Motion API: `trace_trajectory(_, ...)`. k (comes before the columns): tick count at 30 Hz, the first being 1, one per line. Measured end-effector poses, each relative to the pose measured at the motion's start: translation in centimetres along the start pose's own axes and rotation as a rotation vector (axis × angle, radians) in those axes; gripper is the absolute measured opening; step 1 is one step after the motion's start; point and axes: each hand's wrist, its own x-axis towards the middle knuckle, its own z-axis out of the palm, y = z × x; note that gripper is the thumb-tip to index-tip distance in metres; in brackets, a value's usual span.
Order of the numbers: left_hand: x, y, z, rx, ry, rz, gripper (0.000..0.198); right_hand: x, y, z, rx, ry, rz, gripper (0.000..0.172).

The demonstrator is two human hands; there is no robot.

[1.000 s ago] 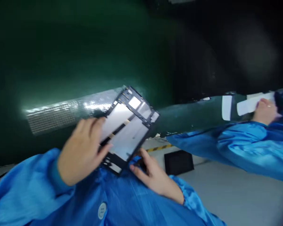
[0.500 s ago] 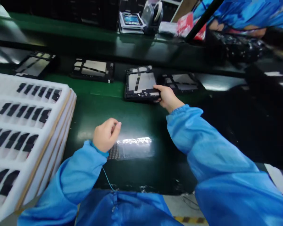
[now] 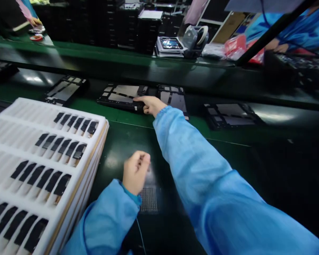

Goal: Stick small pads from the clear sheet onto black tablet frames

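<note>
A white foam tray [image 3: 77, 117] sits beside the left hand [image 3: 135, 173], curled closed around nothing visible. A black-framed panel [image 3: 119, 98] lies on the green conveyor belt [image 3: 114, 141], its near edge under the right hand [image 3: 151, 106], grip unclear. It looks light, stiff and fragile, best held by the frame.

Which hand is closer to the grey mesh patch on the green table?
The left hand is closer, just above the patch; the right hand is far past it, on a black frame.
</note>
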Motion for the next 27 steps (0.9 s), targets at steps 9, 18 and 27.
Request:
trace_trajectory(9,0.7,1.8,0.3,-0.225,0.003,0.005,0.055,-32.0,18.7,-11.5,0.166,-0.18,-0.111,0.053)
trace_trajectory(18,-10.7,1.8,4.7,0.227,-0.74,0.062,0.046,-37.3,24.8,-14.6,0.358,0.438,-0.268,0.016)
trace_trajectory(27,-0.2,3.4,-2.0,0.788,-0.762,0.011,0.02,-26.7,22.3,-5.4,-0.112,-0.248,-0.532,0.014)
